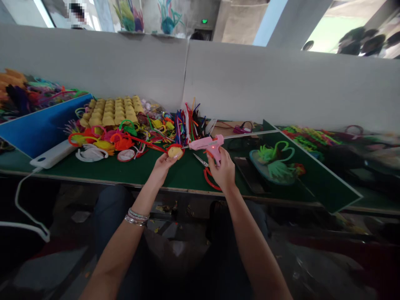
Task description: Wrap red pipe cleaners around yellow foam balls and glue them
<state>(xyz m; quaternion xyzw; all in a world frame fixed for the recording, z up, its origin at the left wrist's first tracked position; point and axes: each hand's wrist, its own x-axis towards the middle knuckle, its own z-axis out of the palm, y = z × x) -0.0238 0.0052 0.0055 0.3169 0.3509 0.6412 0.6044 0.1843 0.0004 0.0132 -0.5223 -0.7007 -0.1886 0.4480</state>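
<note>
My right hand (224,170) is closed around the handle of a pink glue gun (203,143), which has a small red light on its side. Its nozzle points left, at or very near a small yellowish cup-like piece (175,153) with red fuzzy trim. That piece sits pinched in the fingers of my left hand (163,163); whether nozzle and piece touch, I cannot tell. Red-handled scissors (211,180) lie on the green tabletop (175,177) just below the gun, partly hidden by my right hand.
Left of my hands are bright pipe-cleaner pieces (121,141) and a yellow egg tray (112,110). Bundled pipe cleaners (187,125) stand behind. To the right lie a dark phone (250,175) and a dish (258,164) of green fuzzy shapes. A white power strip (54,154) and dividers flank the space.
</note>
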